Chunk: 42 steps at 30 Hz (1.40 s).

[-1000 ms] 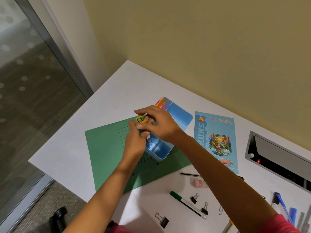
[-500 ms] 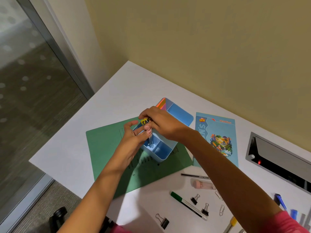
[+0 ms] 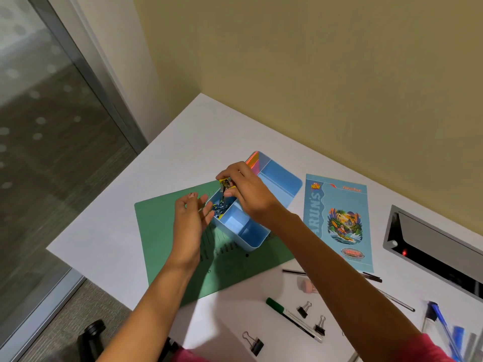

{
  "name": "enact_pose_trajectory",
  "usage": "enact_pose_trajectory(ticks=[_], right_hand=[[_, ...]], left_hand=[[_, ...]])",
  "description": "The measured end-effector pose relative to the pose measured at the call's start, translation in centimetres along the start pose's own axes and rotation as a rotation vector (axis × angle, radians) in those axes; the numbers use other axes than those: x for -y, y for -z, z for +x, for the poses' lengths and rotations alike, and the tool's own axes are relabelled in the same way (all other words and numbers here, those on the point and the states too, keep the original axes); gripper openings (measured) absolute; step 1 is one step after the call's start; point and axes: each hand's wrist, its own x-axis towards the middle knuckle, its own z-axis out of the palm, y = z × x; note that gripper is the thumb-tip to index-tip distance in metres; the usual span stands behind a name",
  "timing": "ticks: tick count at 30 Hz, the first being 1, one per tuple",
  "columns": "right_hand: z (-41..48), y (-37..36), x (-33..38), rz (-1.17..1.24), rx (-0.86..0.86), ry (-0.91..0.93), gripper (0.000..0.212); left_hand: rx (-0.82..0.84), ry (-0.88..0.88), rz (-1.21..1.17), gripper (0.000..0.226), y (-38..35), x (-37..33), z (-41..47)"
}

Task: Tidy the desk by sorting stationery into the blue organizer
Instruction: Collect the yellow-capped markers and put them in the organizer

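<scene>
The blue organizer [image 3: 277, 184] stands on a green folder [image 3: 162, 231] in the middle of the white desk. My right hand [image 3: 248, 194] pinches a small yellow box [image 3: 226, 183] tipped over the organizer's near-left compartment. Small dark pins [image 3: 219, 209] lie at the bottom of that compartment, and a few appear to hang below the box. My left hand [image 3: 192, 218] is beside the organizer's left wall, fingers spread, holding nothing that I can see. Colored sticky notes [image 3: 253, 160] stand at the organizer's far corner.
A light blue booklet [image 3: 338, 220] lies right of the organizer. On the near desk lie a green marker [image 3: 292, 318], black binder clips [image 3: 304, 309], a pink eraser [image 3: 308, 286], thin black pens [image 3: 372, 276] and blue pens [image 3: 441, 322]. A grey cable hatch [image 3: 431, 246] sits far right.
My left hand let go of the yellow box and opened beside the organizer. My right hand kept the box and tipped it over the near-left compartment, where pins now lie.
</scene>
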Motion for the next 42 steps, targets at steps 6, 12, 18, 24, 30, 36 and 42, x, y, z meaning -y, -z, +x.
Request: enact_pose_trajectory(ticks=[6,12,18,24,30,36,42], right_hand=[[0.2,-0.1,-0.9,-0.146,0.092,-0.023,0.032],[0.7,-0.1,-0.9,-0.31,0.14,0.058,0.049],[1.6,0.0,-0.7,-0.432,0.202,0.156,0.052],[1.7,0.4,-0.2,-0.33,0.258,0.094,0.023],[1.3,0.5,0.1,-0.314,0.293,0.054,0.008],[1.1,0.5,0.0,-0.29,0.261,0.037,0.01],[1.0,0.7,-1.2,-0.245,0.218,0.023,0.013]], left_hand=[[-0.126,-0.227,0.409,0.022,0.2,0.3,0.2],[-0.133,-0.285,0.584,0.031,0.3,0.3,0.1],[-0.081,-0.292,0.874,0.026,0.6,0.4,0.4],[0.115,-0.291,1.49,0.026,0.0,0.9,0.6],[0.228,-0.231,1.793,0.044,-2.0,-0.3,1.5],[0.278,-0.043,1.771,0.05,-3.3,0.6,1.8],[0.069,-0.094,1.404,0.037,-2.5,1.9,1.1]])
